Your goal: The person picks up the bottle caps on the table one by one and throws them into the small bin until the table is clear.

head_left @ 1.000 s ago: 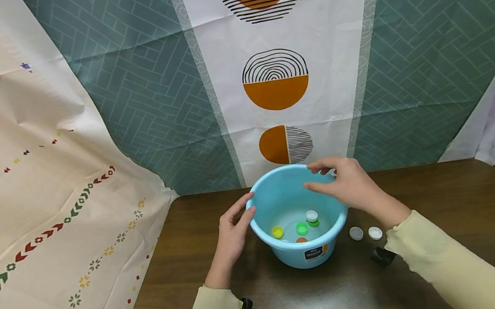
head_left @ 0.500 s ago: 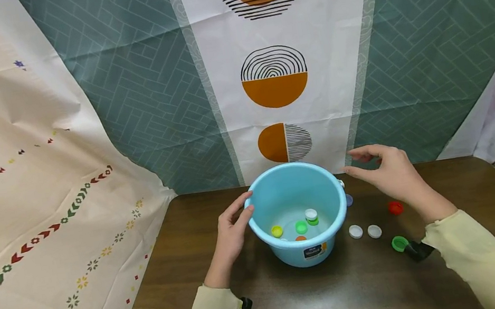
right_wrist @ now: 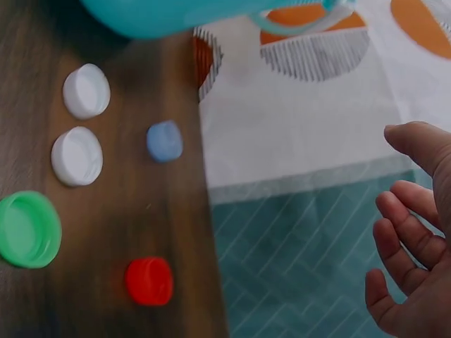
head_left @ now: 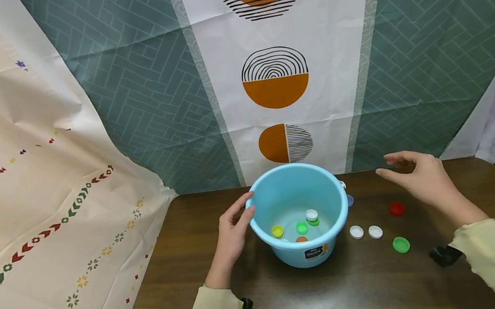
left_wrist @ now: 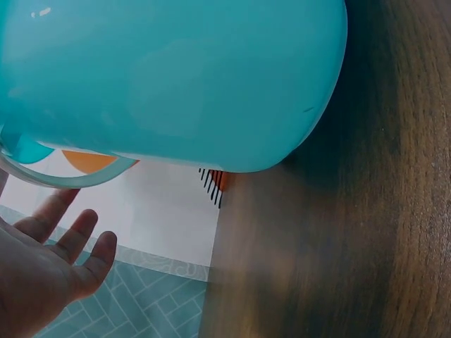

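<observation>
A light blue plastic tub (head_left: 303,253) with a label stands on the table; inside it lie a yellow bottle cap (head_left: 278,231), a light green cap (head_left: 302,227), a white cap (head_left: 311,215) over a green one, and an orange cap (head_left: 301,239). My left hand (head_left: 232,229) touches its left rim, the fingers spread loosely. My right hand (head_left: 426,180) hovers over the table's right side, fingers relaxed, holding nothing. Below and left of it lie a red cap (head_left: 397,208), a green cap (head_left: 401,244), two white caps (right_wrist: 87,91) and a blue cap (right_wrist: 165,141).
The dark wooden table (head_left: 318,304) ends at the back against a teal and white patterned cloth (head_left: 164,113). A cream cloth (head_left: 59,246) hangs along the left side. The tub's handle (left_wrist: 70,177) hangs beside its wall.
My right hand has moved right, from over the tub to above the table past the red cap, bringing the red, green and blue caps into sight. My left hand stays at the rim.
</observation>
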Demonstrator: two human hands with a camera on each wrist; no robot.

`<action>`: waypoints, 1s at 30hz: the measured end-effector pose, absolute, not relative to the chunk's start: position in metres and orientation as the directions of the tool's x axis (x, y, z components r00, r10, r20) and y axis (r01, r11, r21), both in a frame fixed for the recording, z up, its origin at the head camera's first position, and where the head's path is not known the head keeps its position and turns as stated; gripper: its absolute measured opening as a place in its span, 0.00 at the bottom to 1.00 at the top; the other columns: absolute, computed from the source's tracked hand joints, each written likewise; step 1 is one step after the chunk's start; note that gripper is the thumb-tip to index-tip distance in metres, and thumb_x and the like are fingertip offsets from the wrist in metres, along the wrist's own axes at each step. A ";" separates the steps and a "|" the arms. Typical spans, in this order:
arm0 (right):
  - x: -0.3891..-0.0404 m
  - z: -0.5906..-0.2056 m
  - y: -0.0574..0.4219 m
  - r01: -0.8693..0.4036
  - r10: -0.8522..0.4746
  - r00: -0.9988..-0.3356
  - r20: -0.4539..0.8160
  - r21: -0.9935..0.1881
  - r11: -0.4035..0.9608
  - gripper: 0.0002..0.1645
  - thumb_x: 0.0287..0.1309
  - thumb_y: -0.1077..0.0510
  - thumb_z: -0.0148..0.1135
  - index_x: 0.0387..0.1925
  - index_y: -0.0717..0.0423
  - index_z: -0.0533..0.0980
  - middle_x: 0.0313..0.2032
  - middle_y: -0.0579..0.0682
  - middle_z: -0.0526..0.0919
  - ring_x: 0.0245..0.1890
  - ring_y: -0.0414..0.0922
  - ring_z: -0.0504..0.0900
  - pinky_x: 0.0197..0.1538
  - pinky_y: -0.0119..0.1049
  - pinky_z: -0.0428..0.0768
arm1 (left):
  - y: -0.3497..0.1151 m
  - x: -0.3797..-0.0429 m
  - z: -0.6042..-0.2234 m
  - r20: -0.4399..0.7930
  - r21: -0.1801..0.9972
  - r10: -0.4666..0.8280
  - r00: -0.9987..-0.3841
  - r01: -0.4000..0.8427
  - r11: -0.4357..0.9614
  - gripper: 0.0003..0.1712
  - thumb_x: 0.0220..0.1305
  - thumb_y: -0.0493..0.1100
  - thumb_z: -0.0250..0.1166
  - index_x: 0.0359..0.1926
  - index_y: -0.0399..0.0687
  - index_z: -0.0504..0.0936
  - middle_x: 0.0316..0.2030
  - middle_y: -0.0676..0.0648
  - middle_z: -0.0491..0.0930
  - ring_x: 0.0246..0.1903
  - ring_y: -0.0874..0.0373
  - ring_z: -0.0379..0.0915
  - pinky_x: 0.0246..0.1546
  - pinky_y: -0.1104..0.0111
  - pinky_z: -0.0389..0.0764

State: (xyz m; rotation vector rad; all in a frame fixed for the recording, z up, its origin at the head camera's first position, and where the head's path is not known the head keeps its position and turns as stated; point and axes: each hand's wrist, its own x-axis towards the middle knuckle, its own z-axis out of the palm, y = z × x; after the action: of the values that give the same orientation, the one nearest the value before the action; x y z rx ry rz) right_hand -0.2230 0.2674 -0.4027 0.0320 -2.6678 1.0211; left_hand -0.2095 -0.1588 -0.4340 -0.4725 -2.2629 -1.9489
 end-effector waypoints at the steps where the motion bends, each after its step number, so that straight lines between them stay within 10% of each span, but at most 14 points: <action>1: -0.223 -0.405 0.270 -0.118 0.084 -0.959 0.269 -0.653 0.748 0.32 0.49 0.32 0.62 0.52 0.44 0.76 0.47 0.48 0.82 0.46 0.44 0.75 0.36 0.25 0.70 | -0.159 -0.210 -0.434 0.287 0.944 0.155 -0.945 0.307 0.123 0.22 0.66 0.46 0.58 0.60 0.53 0.74 0.60 0.49 0.73 0.55 0.45 0.73 0.43 0.68 0.80; 13: -0.225 -0.446 0.299 -0.055 0.107 -0.972 0.211 -0.642 0.765 0.35 0.49 0.31 0.62 0.51 0.50 0.77 0.47 0.54 0.82 0.43 0.44 0.75 0.34 0.24 0.69 | -0.158 -0.203 -0.423 0.280 0.946 0.177 -0.944 0.303 0.120 0.23 0.66 0.44 0.58 0.61 0.46 0.72 0.61 0.44 0.72 0.54 0.40 0.73 0.42 0.69 0.80; 23: -0.222 -0.480 0.318 -0.031 0.028 -0.996 0.082 -0.636 0.771 0.47 0.51 0.30 0.58 0.59 0.62 0.69 0.54 0.64 0.76 0.51 0.59 0.73 0.46 0.57 0.73 | -0.158 -0.202 -0.421 0.272 0.946 0.172 -0.947 0.296 0.132 0.23 0.66 0.44 0.58 0.61 0.47 0.72 0.61 0.44 0.72 0.54 0.41 0.73 0.43 0.69 0.80; 30: -0.221 -0.495 0.324 -0.016 -0.009 -1.000 0.015 -0.616 0.788 0.51 0.49 0.28 0.59 0.61 0.63 0.67 0.54 0.66 0.76 0.51 0.60 0.73 0.48 0.57 0.73 | -0.158 -0.202 -0.421 0.274 0.946 0.180 -0.945 0.298 0.129 0.23 0.66 0.44 0.57 0.62 0.46 0.72 0.61 0.44 0.72 0.55 0.40 0.72 0.43 0.69 0.80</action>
State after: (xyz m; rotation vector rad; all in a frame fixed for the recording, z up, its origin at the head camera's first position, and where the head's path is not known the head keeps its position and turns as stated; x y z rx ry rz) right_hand -0.2212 0.3238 -0.4947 0.0209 -2.9592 1.0197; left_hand -0.2018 -0.1583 -0.4212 -0.4871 -2.2887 -1.9552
